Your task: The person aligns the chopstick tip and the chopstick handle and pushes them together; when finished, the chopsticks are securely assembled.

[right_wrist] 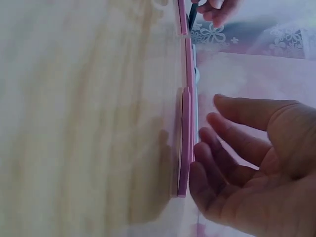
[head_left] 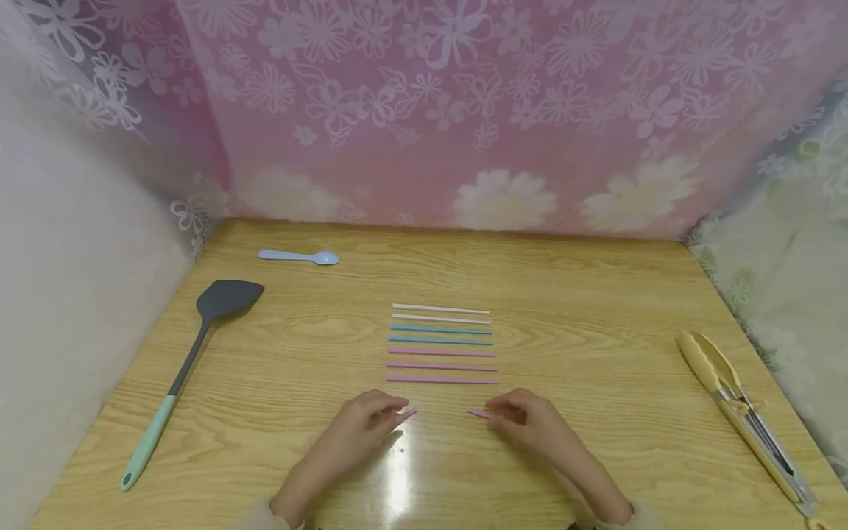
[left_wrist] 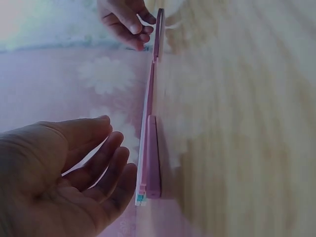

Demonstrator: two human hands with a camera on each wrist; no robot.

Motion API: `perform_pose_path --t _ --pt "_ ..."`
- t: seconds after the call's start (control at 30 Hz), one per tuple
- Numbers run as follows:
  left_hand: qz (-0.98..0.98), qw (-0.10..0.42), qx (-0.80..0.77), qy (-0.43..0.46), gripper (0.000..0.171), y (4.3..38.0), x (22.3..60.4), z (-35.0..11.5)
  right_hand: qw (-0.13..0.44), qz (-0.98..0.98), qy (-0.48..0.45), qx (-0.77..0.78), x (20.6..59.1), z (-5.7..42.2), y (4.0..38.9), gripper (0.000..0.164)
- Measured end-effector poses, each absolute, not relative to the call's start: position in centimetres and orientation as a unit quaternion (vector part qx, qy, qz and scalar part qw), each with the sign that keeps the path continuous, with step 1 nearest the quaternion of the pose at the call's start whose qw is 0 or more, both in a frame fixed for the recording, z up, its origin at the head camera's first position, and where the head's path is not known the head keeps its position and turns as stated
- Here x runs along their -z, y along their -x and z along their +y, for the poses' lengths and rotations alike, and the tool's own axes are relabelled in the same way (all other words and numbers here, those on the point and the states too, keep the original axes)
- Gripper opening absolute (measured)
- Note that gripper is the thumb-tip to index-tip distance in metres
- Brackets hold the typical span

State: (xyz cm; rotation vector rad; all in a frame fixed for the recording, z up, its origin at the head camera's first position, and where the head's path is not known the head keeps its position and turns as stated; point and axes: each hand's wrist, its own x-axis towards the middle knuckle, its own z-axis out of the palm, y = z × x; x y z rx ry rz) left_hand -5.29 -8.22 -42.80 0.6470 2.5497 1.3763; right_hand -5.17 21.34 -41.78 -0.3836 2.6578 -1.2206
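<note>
My left hand (head_left: 363, 425) is low over the table, its fingers loosely bent beside a short pink stick (head_left: 411, 414). Opposite it, my right hand (head_left: 538, 425) stands next to another short pink stick (head_left: 478, 414). Both wrist views show thumb and fingers spread apart, with the near pink stick (left_wrist: 154, 158) lying on the table by the left fingertips and the other pink stick (right_wrist: 185, 148) by the right ones. In the head view the hands partly hide these two sticks. Behind them longer sticks lie in parallel: three pink (head_left: 442, 366), two blue (head_left: 441, 341) and two whitish (head_left: 441, 318).
At left lies a spatula (head_left: 228, 297) with a dark head and mint handle. A pale blue spoon (head_left: 298, 256) rests near the back edge. Tongs (head_left: 742, 412) with yellow tips lie at the right edge. Floral curtains (head_left: 437, 110) surround the wooden table (head_left: 583, 294).
</note>
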Motion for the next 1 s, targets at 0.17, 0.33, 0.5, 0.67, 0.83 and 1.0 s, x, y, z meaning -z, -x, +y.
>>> perform_pose_path --t 0.17,0.33,0.5,0.67,0.83,1.0 --pt "0.858 0.08 -0.457 -0.219 0.023 4.84 43.12 -8.14 0.091 0.901 0.13 0.404 42.06 21.43 4.67 0.021" --pt "0.869 0.093 -0.436 -0.214 0.024 4.73 43.28 -8.17 0.081 0.912 0.132 0.379 42.25 21.5 4.63 0.018" --pt "0.871 0.114 -0.43 -0.211 0.028 4.71 43.52 -8.36 0.085 0.917 0.128 0.369 42.37 21.52 4.59 0.016" --pt "0.873 0.118 -0.421 -0.215 0.028 4.82 43.74 -8.46 0.085 0.918 0.124 0.366 42.61 21.51 4.65 0.012" --pt "0.875 0.123 -0.416 -0.216 0.026 4.95 43.78 -8.42 0.087 0.919 0.121 0.365 42.73 21.47 4.71 0.011" --pt "0.874 0.125 -0.415 -0.219 0.024 4.97 43.71 -8.33 0.09 0.919 0.114 0.367 42.72 21.42 4.76 0.01"
